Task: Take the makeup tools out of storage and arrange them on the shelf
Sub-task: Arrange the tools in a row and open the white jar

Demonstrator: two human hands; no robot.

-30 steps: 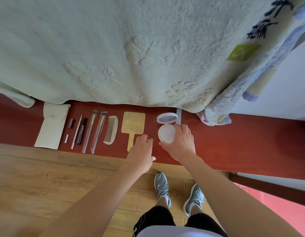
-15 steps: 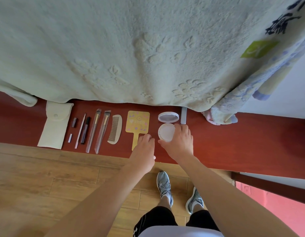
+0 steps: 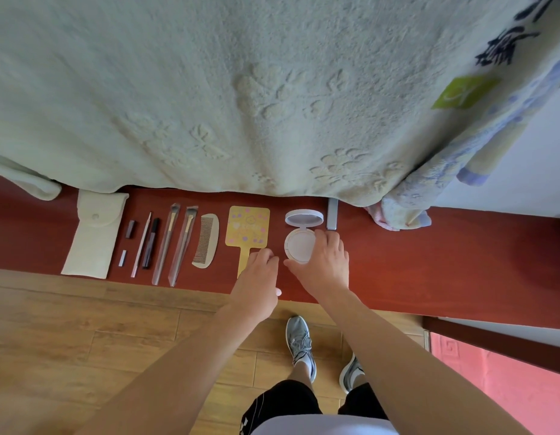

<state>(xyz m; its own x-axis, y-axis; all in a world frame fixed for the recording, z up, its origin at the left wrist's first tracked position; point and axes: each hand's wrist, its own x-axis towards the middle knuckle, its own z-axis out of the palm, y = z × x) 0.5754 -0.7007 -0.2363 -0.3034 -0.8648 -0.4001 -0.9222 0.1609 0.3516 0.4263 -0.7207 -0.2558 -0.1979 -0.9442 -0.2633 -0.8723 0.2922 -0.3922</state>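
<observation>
On the red shelf [image 3: 445, 265] lies a row of tools: a cream pouch [image 3: 93, 237], a dark lipstick piece [image 3: 131, 229], a pink pencil [image 3: 142, 244], a dark tube [image 3: 150, 243], two wrapped brushes [image 3: 165, 246], a comb [image 3: 206, 240] and a yellow hand mirror [image 3: 247, 227]. A white compact [image 3: 299, 246] stands open, lid up. My right hand [image 3: 325, 262] grips its base from the right. My left hand [image 3: 259, 277] hovers curled over the mirror's handle, with a small white object [image 3: 278, 291] poking out by the thumb.
A pale green blanket [image 3: 241, 105] hangs over the shelf's back edge, with a patterned cloth [image 3: 404, 208] bunched at the right. A grey bar [image 3: 332, 214] lies behind the compact. Wooden floor [image 3: 84, 324] and my shoes lie below the front edge.
Both hands have stayed almost where they were at the compact and mirror handle. Only the view has shifted slightly.
</observation>
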